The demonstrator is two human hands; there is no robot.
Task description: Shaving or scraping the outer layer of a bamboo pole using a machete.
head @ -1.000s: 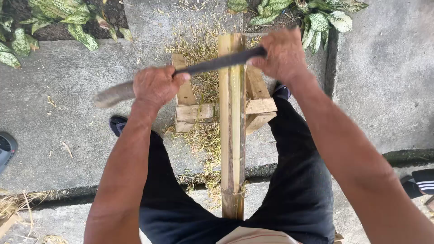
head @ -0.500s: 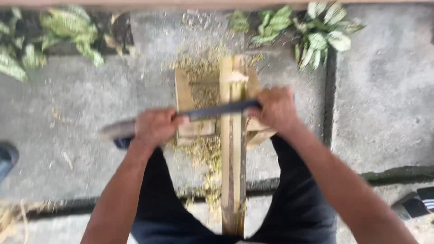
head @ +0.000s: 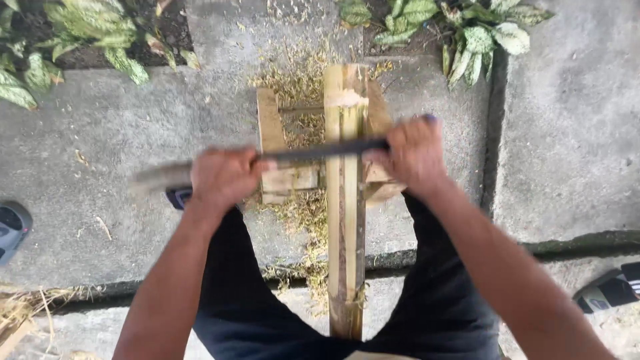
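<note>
Head view: both hands draw a blade down a bamboo pole.
Left hand and right hand grip the long blade, now lower on the bamboo pole than a second ago; shavings litter the concrete.

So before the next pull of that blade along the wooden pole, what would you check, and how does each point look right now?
1. Left hand closed round the handle end of the blade: ok.
2. Right hand gripping the far end: ok, though whether the fingers touch the cutting edge: cannot tell.
3. Blade lying across the wooden pole: ok.
4. Pole resting on the small wooden stand: ok; whether it is held firm: cannot tell.
5. Legs clear of the blade's path: not ok, both straddle the pole close by.
6. Ground by the stand free of shavings: not ok.
</note>
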